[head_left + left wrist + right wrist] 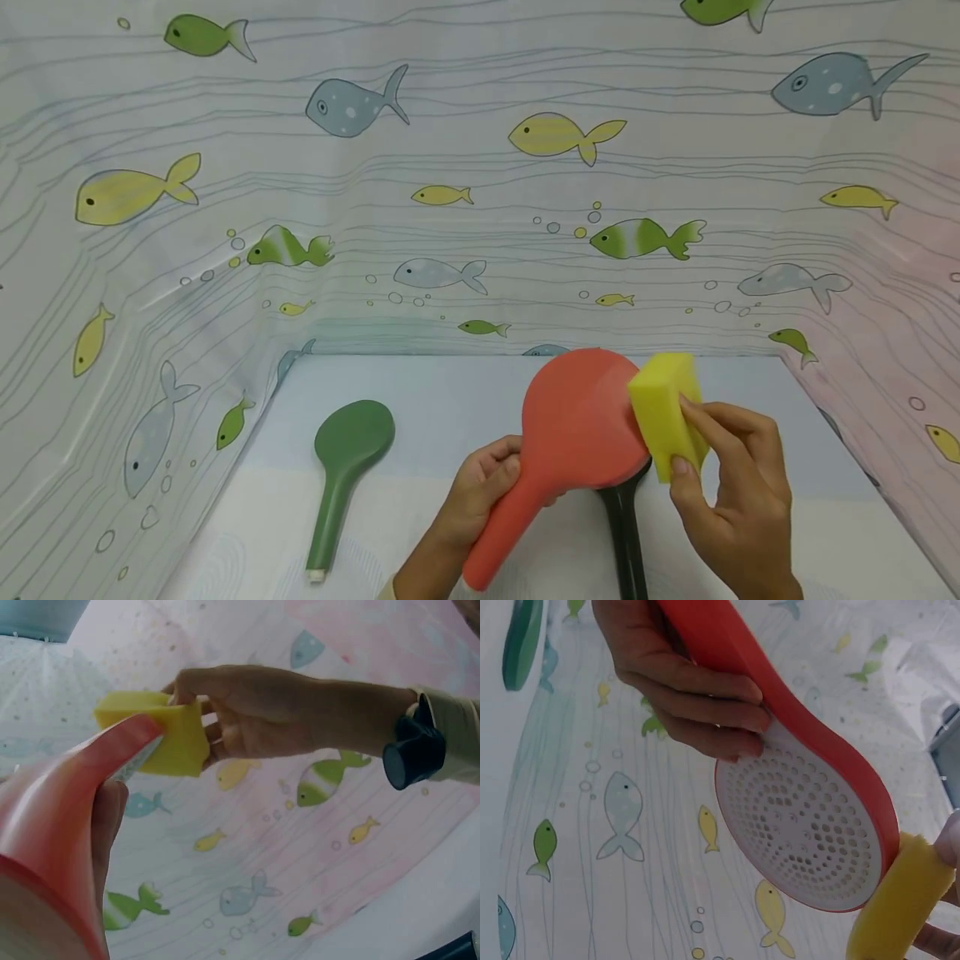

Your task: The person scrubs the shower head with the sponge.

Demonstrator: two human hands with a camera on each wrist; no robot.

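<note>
Fish-print curtain point(480, 208) encloses the scene on three sides: white cloth with wavy lines and green, yellow and blue-grey fish. Below it lies the pale blue worktop point(450, 400), bare toward the back. Red shower head point(573, 433) is the largest object in hand: held off the worktop, round head up and away from the person, handle slanting down toward the left. Its smooth back faces the head camera; the right wrist view shows the white perforated spray face point(802, 825) turned the other way. Left hand point(480, 492) wraps the red handle, fingers curled round it, thumb side up; grip closed on the handle. Green shower head point(341, 475) lies flat on the worktop, well apart to the left, handle toward the person, untouched. Black shower head point(626, 533) lies on the worktop just under the red one; only its handle shows, the rest is hidden. Right hand point(738, 500) pinches the yellow sponge point(667, 412) between thumb and fingers; grip closed on the sponge. Sponge touches the right rim of the red head, as also seen in the left wrist view point(161, 735).
</note>
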